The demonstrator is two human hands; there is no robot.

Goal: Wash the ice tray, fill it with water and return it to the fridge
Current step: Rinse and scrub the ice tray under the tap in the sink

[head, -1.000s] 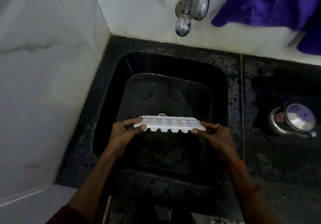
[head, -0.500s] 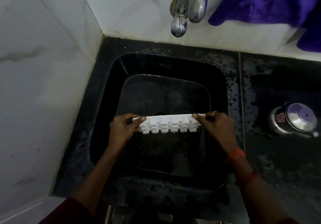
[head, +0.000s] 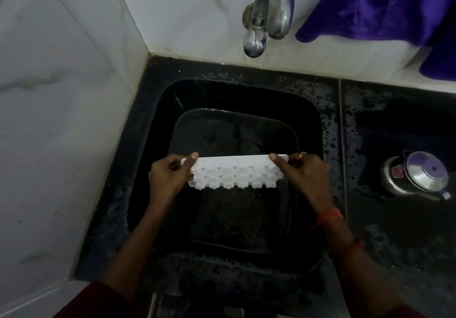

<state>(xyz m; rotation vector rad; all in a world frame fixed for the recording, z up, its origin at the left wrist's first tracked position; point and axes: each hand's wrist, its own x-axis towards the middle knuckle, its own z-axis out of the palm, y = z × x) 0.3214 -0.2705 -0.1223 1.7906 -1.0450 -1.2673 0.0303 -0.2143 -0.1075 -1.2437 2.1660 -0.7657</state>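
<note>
- Ice tray (head: 234, 174): white plastic, held between your two hands and clear of the basin below them. It is tipped up on its long edge, so the bumpy undersides of the cups face you and the open side faces away, toward the tap. From here you cannot tell what the cups hold.
- Sink (head: 318, 125): black, square with rounded corners, directly under the grip. The floor has a wet, glossy sheen. Whether water is standing in it is not readable.
- Pressure cooker (head: 417, 179): steel, lid on, standing on the dark counter (head: 394, 231) well out past your right hand. The lid hides its contents.
- Left hand (head: 167, 179): clamped on the tray's left end. The thumb lies over the top edge on your side and the fingers are curled behind. The forearm runs up from the lower left, with a dark red sleeve (head: 93, 300) at the frame edge.
- Right hand (head: 306, 177): clamped on the right end the same way, thumb on the near face by the top edge and fingers wrapped behind. There is a ring (head: 302, 155) on one finger and an orange thread band (head: 329, 215) at the wrist.
- Both wrists sit roughly level, and the tray spans the gap between them.
- Tap (head: 269, 16): chrome, on the white tiled wall (head: 61, 120), beyond the grip and slightly right of the tray's middle.
- Purple cloth (head: 370, 6): hangs on the wall beyond your right hand, just beside the tap.
</note>
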